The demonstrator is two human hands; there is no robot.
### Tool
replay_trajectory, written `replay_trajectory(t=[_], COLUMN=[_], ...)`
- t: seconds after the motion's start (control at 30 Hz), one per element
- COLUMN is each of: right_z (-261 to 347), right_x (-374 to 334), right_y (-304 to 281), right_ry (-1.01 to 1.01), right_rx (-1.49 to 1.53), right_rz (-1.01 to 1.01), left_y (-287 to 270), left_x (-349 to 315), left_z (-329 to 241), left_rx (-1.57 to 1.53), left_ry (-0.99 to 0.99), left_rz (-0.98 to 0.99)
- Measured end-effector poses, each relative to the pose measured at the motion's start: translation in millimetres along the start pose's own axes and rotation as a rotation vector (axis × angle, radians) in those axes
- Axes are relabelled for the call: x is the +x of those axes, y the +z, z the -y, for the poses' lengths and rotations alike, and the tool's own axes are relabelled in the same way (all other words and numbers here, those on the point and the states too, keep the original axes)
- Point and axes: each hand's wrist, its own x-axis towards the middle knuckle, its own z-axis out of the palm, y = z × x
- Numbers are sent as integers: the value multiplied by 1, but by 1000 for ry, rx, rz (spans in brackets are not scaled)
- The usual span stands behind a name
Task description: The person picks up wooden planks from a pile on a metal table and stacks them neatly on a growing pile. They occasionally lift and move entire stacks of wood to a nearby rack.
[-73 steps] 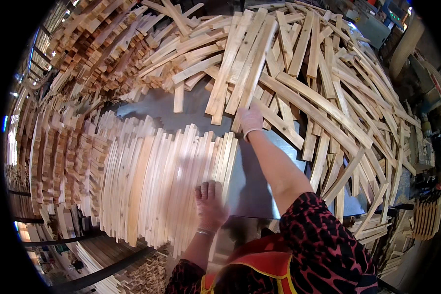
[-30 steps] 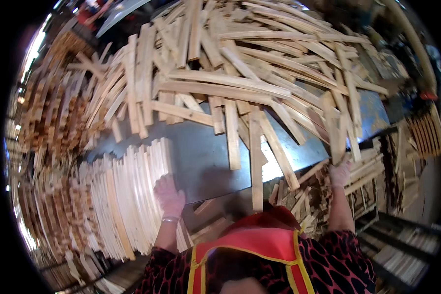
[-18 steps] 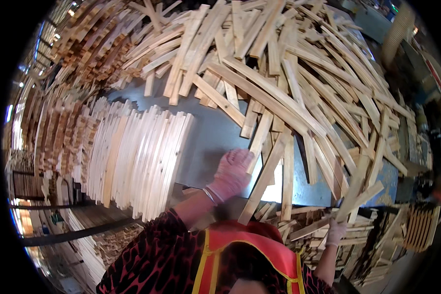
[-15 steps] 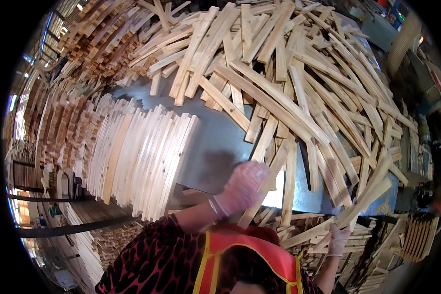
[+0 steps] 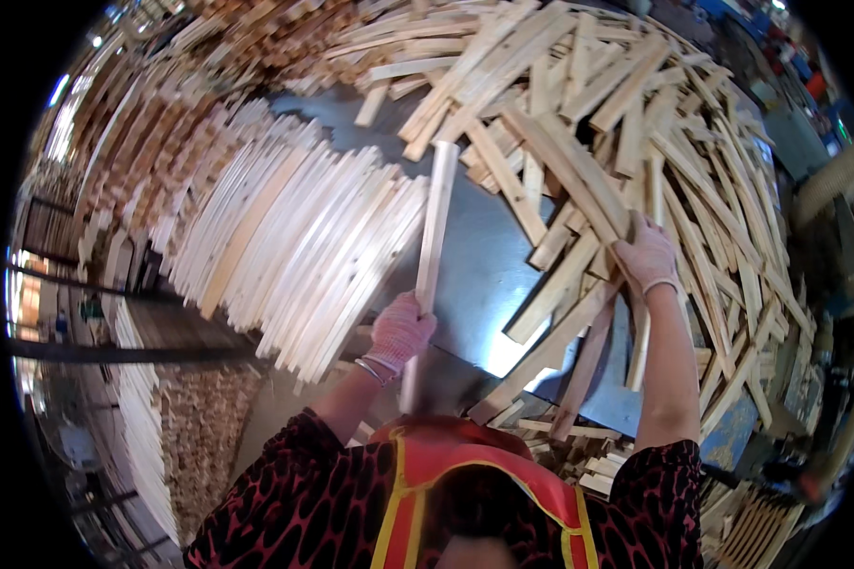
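Left hand (image 5: 401, 328) wrapped round pale wood strip (image 5: 435, 218), most sticking out ahead. Probably light, stiff, pretty tough; mid-length grip seems best. Right hand (image 5: 649, 256) at end of plank (image 5: 571, 176), can't tell if gripping.

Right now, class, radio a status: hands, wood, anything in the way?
Left hand gripping one slat. Right hand at loose pile. Overlapping pieces may obstruct.

Free room is left on the bare tabletop (image 5: 479, 256) btwn the slat row (image 5: 294, 247) (L) and the loose pile (image 5: 702, 180) (R). Its L side is crossed lengthwise by the held slat (image 5: 436, 213), gripped by the L hand (image 5: 403, 329). R side is blocked by jutting ends, w/ the R hand (image 5: 648, 254) placed at the pile; near edge is overhung by a long slat (image 5: 546, 358).
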Motion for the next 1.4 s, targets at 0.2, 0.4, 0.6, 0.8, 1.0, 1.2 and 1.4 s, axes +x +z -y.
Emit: replay_trajectory(t=[0.2,0.4,0.6,0.8,1.0,1.2,1.4], right_z=[-1,16,85,263,304,320,167], right_x=[-4,-47,-114,-235,-245,-136,6], right_y=[9,13,-7,57,148,147,69], right_ry=[148,306,300,752,-31,-240,51], right_rx=[-26,120,170,1232,778,649,-113], right_rz=[242,276,141,278,736,773,-212], left_y=[-35,-54,-132,-79,-40,-56,-25], left_x=[-2,15,-30,-83,-87,-43,-20], left_z=[75,80,111,96,82,69,77], left_rx=[627,624,264,-486,-368,425,528], left_ry=[40,99,180,224,-45,260,189], left_rz=[-186,-16,80,372,492,48,-35])
